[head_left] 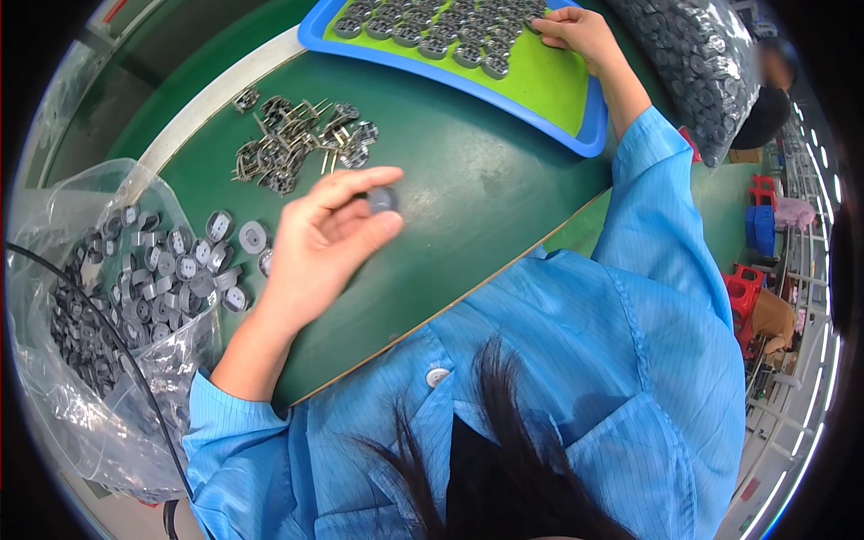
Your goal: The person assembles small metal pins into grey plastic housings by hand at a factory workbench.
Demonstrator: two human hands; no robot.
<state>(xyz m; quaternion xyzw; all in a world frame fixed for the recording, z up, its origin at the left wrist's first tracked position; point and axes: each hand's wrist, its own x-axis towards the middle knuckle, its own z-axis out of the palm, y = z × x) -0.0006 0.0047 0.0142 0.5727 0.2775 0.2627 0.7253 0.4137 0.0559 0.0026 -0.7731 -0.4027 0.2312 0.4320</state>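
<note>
Above the green tabletop, my left hand [328, 229] pinches a small round grey plastic cap [382, 199] between thumb and forefinger. My right hand [576, 34] reaches over the far tray, its fingertips closed at the right edge of the rows of round grey parts [436, 45]. The part at those fingertips is mostly hidden. These parts have dark, shiny tops and lie packed side by side on the tray's yellow-green bottom. Beyond my left hand is a loose heap of metal-pronged pieces [281, 144]. Grey round caps [184, 265] spill from a clear plastic bag [67, 202] on the left.
The blue rim of the tray [504, 101] slants across the far side of the table [450, 216]. A large filled plastic bag [693, 72] stands at the far right. A black cable [117, 337] crosses the left bag. Red stools [743, 292] and another person [765, 112] are farther right.
</note>
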